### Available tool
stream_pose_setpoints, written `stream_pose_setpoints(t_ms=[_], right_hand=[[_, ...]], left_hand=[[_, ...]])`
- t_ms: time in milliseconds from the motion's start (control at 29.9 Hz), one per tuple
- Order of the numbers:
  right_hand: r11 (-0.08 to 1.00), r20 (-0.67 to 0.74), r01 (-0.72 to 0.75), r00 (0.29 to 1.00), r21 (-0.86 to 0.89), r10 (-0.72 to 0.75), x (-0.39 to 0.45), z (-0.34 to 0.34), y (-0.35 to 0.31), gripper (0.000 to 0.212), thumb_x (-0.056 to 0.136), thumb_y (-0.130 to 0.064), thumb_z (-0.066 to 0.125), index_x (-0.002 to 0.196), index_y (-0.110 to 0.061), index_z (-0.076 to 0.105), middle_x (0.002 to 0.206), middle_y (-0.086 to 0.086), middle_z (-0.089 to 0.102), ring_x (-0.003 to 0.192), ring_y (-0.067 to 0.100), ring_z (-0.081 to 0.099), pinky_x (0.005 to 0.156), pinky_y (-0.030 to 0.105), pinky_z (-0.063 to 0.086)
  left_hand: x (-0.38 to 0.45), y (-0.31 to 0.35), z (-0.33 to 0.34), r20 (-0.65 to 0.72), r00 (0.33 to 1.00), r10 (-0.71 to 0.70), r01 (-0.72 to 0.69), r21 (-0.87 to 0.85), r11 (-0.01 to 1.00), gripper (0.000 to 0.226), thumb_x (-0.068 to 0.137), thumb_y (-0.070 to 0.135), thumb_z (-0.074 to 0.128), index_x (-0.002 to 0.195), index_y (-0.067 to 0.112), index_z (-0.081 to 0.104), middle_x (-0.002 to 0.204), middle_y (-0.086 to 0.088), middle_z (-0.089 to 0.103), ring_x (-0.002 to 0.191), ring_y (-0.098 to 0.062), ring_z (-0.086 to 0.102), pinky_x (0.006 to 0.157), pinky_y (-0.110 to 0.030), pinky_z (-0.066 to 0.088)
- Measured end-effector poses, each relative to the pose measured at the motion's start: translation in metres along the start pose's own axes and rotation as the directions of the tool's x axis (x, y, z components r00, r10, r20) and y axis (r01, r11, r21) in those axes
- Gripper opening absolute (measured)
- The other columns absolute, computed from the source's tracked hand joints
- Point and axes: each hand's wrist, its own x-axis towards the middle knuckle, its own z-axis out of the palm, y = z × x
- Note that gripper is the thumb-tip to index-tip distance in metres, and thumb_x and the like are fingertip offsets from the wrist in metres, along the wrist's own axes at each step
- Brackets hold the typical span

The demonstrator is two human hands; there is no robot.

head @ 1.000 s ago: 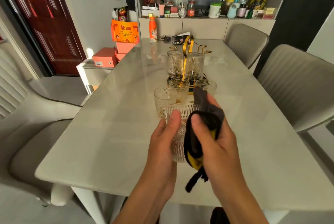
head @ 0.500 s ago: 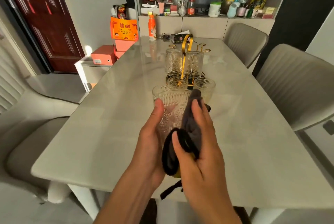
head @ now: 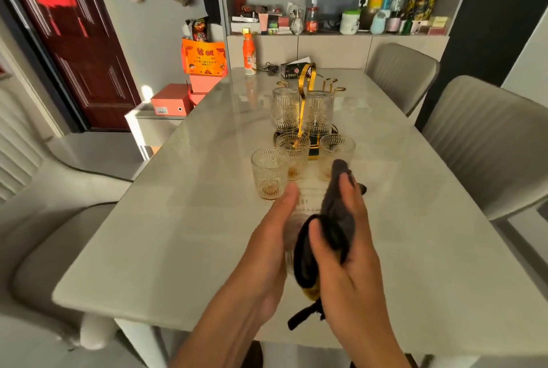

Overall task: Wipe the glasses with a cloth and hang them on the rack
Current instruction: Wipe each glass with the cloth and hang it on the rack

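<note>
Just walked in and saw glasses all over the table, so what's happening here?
A person is wiping a patterned glass over the table. The left hand grips the glass while the right hand presses a dark cloth against it. Two glasses already hang upside down on the gold rack. Three more glasses stand upright on the table in front of the rack.

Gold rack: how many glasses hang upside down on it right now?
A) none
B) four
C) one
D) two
D: two inverted glasses, one left and one right of the gold rack handle; three more stand upright on the table in front.
</note>
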Motion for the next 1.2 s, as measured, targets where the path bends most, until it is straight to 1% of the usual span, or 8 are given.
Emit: stream_pose_setpoints(t_ms=[200, 368, 501, 668, 802, 902, 1136, 1203], right_hand=[[0.985, 0.132, -0.097, 0.988, 0.143, 0.079, 0.01, -0.011, -0.005, 0.056, 0.093, -0.049, 0.06, 0.145, -0.056, 0.042, 0.149, -0.025, 0.051, 0.14, -0.001, 0.044, 0.12, 0.047, 0.036], [0.96, 0.094, 0.158, 0.986, -0.233, -0.139, -0.009, 0.006, -0.006, 0.063, 0.091, -0.048, 0.056, 0.149, -0.056, 0.033, 0.163, -0.032, 0.023, 0.15, -0.005, 0.025, 0.124, 0.053, 0.017], [0.989, 0.042, -0.073, 0.997, 0.125, 0.069, 0.008, -0.005, -0.006, 0.054, 0.096, -0.045, 0.061, 0.146, -0.055, 0.043, 0.145, -0.034, 0.05, 0.137, -0.009, 0.044, 0.12, 0.037, 0.036], [0.972, 0.122, 0.103, 0.989, -0.209, -0.078, -0.015, 0.006, -0.004, 0.061, 0.091, -0.048, 0.057, 0.147, -0.06, 0.036, 0.158, -0.04, 0.023, 0.147, -0.011, 0.024, 0.124, 0.057, 0.019], [0.997, 0.133, -0.07, 0.989, 0.04, 0.064, 0.0, -0.005, -0.004, 0.051, 0.096, -0.044, 0.061, 0.142, -0.06, 0.044, 0.149, -0.034, 0.046, 0.14, -0.01, 0.039, 0.123, 0.041, 0.031], [0.979, 0.139, 0.074, 0.989, -0.187, -0.048, -0.02, 0.007, -0.006, 0.063, 0.095, -0.043, 0.06, 0.149, -0.057, 0.032, 0.16, -0.033, 0.028, 0.148, -0.007, 0.027, 0.125, 0.049, 0.018], [0.989, 0.119, -0.091, 0.99, 0.117, 0.077, 0.018, -0.008, -0.005, 0.053, 0.094, -0.043, 0.063, 0.144, -0.053, 0.046, 0.141, -0.032, 0.056, 0.133, -0.008, 0.049, 0.118, 0.037, 0.04], [1.0, 0.1, -0.023, 0.995, 0.007, 0.022, 0.007, -0.001, -0.006, 0.055, 0.097, -0.044, 0.062, 0.145, -0.058, 0.04, 0.148, -0.036, 0.046, 0.14, -0.008, 0.04, 0.122, 0.047, 0.031]], left_hand=[[-0.001, -0.007, -0.001, -0.025, 0.996, 0.088, -0.091, -0.204, 0.975, 0.075, 0.072, 0.054, 0.077, 0.136, 0.015, 0.066, 0.13, -0.013, 0.073, 0.119, -0.028, 0.07, 0.093, -0.036, 0.061], [-0.002, -0.002, -0.008, 0.044, 0.999, 0.006, 0.01, -0.349, 0.937, 0.063, 0.09, 0.053, 0.064, 0.138, 0.012, 0.065, 0.139, -0.019, 0.066, 0.127, -0.032, 0.065, 0.103, -0.042, 0.054], [-0.003, -0.004, -0.008, -0.045, 0.995, 0.091, -0.1, -0.279, 0.955, 0.065, 0.092, 0.047, 0.063, 0.145, 0.011, 0.056, 0.143, -0.015, 0.064, 0.133, -0.031, 0.06, 0.112, -0.046, 0.044], [-0.006, -0.009, -0.008, -0.051, 0.999, 0.004, -0.027, -0.462, 0.887, 0.063, 0.1, 0.053, 0.047, 0.143, 0.009, 0.06, 0.143, -0.019, 0.063, 0.132, -0.033, 0.061, 0.106, -0.043, 0.051], [-0.009, -0.016, -0.006, -0.054, 0.998, 0.015, -0.031, -0.324, 0.946, 0.079, 0.081, 0.048, 0.079, 0.146, 0.01, 0.056, 0.143, -0.018, 0.063, 0.133, -0.033, 0.06, 0.114, -0.047, 0.043], [-0.004, -0.013, -0.01, -0.051, 0.999, -0.006, -0.011, -0.317, 0.948, 0.085, 0.067, 0.05, 0.089, 0.138, 0.012, 0.064, 0.136, -0.02, 0.067, 0.124, -0.035, 0.066, 0.101, -0.045, 0.054], [-0.002, -0.004, -0.007, -0.081, 0.994, 0.077, -0.093, -0.214, 0.972, 0.064, 0.084, 0.042, 0.075, 0.14, 0.014, 0.062, 0.134, -0.012, 0.07, 0.126, -0.028, 0.066, 0.101, -0.039, 0.056], [0.001, 0.001, -0.007, -0.033, 0.999, 0.021, -0.029, -0.256, 0.966, 0.055, 0.09, 0.039, 0.07, 0.137, 0.012, 0.066, 0.136, -0.013, 0.069, 0.127, -0.029, 0.065, 0.106, -0.041, 0.052]])
